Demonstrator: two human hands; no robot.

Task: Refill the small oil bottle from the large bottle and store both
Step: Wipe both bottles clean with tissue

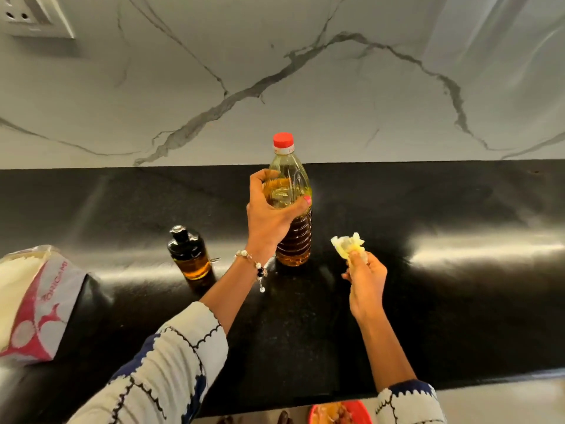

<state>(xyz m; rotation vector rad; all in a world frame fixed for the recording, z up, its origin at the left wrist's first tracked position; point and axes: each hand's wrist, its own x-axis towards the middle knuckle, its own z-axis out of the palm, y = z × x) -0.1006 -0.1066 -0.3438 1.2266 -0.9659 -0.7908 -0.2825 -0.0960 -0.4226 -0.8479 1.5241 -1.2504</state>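
Head view: left hand (270, 209) grips capped large bottle (294, 231) on counter (458, 209), hiding its middle; right hand (365, 283) pinches crumpled yellowish wad (348, 244), unidentifiable; small bottle (189, 254) beside.

Large red-capped oil bottle (294, 228) stands upright on the counter; small dark capped bottle (190, 254) nearby, left.

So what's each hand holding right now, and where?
Left hand grips the large bottle around its upper body; right hand pinches a crumpled yellowish wad.

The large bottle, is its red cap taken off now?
No, the red cap sits on the large bottle, which the left hand holds upright.
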